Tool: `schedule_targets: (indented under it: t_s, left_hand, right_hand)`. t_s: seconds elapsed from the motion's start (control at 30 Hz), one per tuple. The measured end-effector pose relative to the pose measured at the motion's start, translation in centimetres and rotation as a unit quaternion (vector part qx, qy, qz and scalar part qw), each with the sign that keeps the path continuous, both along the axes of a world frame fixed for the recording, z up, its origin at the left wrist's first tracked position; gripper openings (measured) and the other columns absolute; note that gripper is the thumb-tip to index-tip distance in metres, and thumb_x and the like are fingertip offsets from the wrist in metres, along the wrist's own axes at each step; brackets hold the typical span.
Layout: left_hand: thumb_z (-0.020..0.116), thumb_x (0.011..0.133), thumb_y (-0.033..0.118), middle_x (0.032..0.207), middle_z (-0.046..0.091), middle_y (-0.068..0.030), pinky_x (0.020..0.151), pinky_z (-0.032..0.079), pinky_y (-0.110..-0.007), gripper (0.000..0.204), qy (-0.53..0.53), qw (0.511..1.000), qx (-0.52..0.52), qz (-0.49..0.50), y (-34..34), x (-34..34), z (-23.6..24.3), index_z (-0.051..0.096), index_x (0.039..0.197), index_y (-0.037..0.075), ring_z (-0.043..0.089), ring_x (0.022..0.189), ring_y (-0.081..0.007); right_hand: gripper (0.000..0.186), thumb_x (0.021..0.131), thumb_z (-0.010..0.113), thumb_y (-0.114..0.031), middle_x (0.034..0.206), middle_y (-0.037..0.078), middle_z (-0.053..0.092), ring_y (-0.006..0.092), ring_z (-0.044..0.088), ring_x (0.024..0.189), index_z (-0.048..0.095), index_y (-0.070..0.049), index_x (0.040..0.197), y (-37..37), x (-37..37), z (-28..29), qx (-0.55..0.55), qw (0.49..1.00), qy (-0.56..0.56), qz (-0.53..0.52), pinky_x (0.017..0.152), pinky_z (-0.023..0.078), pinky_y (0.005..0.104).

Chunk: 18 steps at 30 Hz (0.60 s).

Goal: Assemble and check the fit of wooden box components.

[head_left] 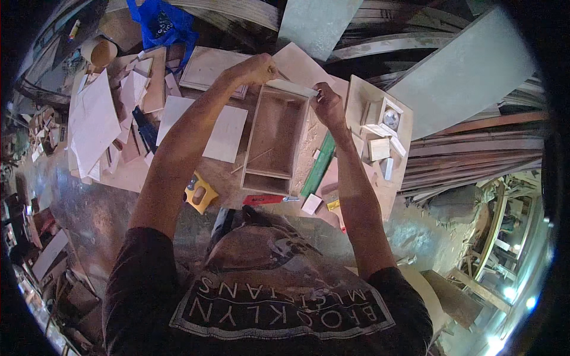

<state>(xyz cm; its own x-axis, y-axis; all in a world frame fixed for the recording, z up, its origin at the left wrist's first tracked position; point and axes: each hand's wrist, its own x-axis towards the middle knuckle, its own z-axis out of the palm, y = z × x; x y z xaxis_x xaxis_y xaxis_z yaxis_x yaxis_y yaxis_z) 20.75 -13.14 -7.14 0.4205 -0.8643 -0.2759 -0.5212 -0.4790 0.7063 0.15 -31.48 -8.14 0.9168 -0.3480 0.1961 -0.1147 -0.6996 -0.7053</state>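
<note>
A shallow wooden box [247,145] with a divider near its front end lies on the workbench in front of me. Across its far end runs a narrow pale wooden strip [292,88]. My left hand [255,70] is closed at the strip's left end, its fingertips partly hidden. At the other end my right hand [328,104] pinches the strip between thumb and fingers. Inside the box lies a thin stick [260,156]. Whether the strip touches the box's far edge is hard to tell.
Right of the box lie a green bar [319,164] and several wood blocks [379,149]. A yellow tool [200,192] and a red-handled tool [263,199] lie by the near edge. Pale panels [95,121] and offcuts pile up at left, near a blue bag [164,26].
</note>
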Motion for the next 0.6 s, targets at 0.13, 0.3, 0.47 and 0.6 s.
schedule_targets:
  t_s: [0.13,0.3,0.47,0.6]
  left_hand:
    - [0.062,0.084,0.011,0.088,0.07,-0.0163,0.075,0.051,-0.036,0.018,0.002,0.999,-0.051,0.009,0.2,-1.2,0.6,0.068,0.095,-0.002,0.066,0.08,-0.0209]
    - [0.063,0.083,0.011,0.087,0.07,-0.0156,0.074,0.051,-0.036,0.018,-0.029,0.999,-0.027,-0.016,-0.2,-1.6,2.0,0.068,0.093,-0.003,0.066,0.081,-0.0215]
    - [0.063,0.083,0.012,0.082,0.069,-0.0149,0.071,0.05,-0.036,0.018,-0.003,1.0,-0.026,0.004,0.3,-1.3,0.8,0.067,0.091,-0.004,0.064,0.077,-0.0193]
    - [0.063,0.084,0.012,0.08,0.068,-0.0154,0.069,0.049,-0.036,0.017,-0.021,0.998,-0.054,-0.028,-0.1,-1.2,0.9,0.067,0.09,-0.003,0.063,0.073,-0.018]
  right_hand:
    - [0.025,0.08,0.066,-0.005,0.074,0.014,0.064,0.0258,0.067,0.064,0.056,-0.008,0.103,-0.3,-0.3,-0.6,-0.001,1.0,-0.011,0.004,0.058,0.052,0.0357]
    - [0.024,0.08,0.066,-0.006,0.073,0.014,0.064,0.0259,0.067,0.064,0.056,-0.007,0.102,-0.8,-0.5,-1.3,0.003,0.999,-0.049,0.018,0.057,0.052,0.0355]
    - [0.025,0.079,0.066,-0.006,0.07,0.014,0.063,0.0245,0.066,0.062,0.056,-0.006,0.102,0.1,-0.4,-0.3,0.004,1.0,-0.007,0.003,0.058,0.052,0.0352]
    - [0.025,0.079,0.066,-0.005,0.071,0.013,0.063,0.0236,0.066,0.061,0.056,-0.006,0.102,-0.5,-0.7,-0.8,0.014,1.0,-0.004,0.004,0.057,0.052,0.0348]
